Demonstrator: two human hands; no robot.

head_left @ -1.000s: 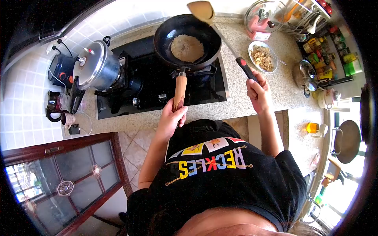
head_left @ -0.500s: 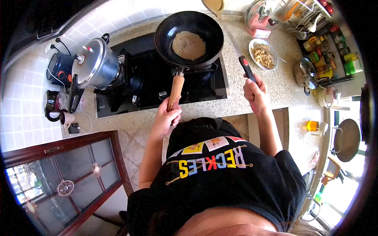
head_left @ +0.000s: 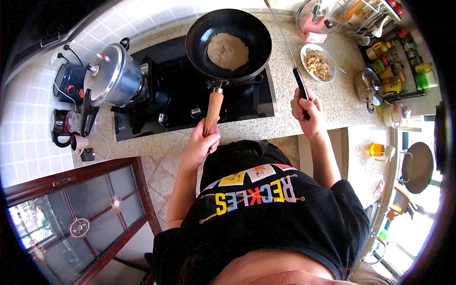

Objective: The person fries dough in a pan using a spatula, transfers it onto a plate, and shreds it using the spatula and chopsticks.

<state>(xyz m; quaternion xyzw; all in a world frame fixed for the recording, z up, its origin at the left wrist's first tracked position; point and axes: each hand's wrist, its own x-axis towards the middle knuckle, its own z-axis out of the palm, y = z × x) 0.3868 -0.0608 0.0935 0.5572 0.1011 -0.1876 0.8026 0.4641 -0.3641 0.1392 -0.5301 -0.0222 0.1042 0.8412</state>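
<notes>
My left hand (head_left: 203, 142) is wrapped round the wooden handle of a black wok (head_left: 190, 47) on the hob. A pale, round flatbread (head_left: 228, 51) lies in the bottom of the wok. My right hand (head_left: 308, 111) grips the black handle of a long spatula (head_left: 299, 80) over the counter, right of the wok. The spatula slants up and left, seen nearly edge-on, with its head mostly cut off by the top of the view. Close to that hand, a white bowl (head_left: 306, 49) holds chopped food and a thin utensil.
A pressure cooker (head_left: 114, 78) stands on the left side of the black glass hob (head_left: 175, 114). Toward the back right are a glass lid (head_left: 316, 14) and a rack of condiment bottles (head_left: 382, 61). A lidded pot (head_left: 368, 88) stands on the right counter.
The spatula has turned in my right hand from showing its broad head to nearly edge-on, and its head has moved up and right. My left hand keeps hold of the wok handle.
</notes>
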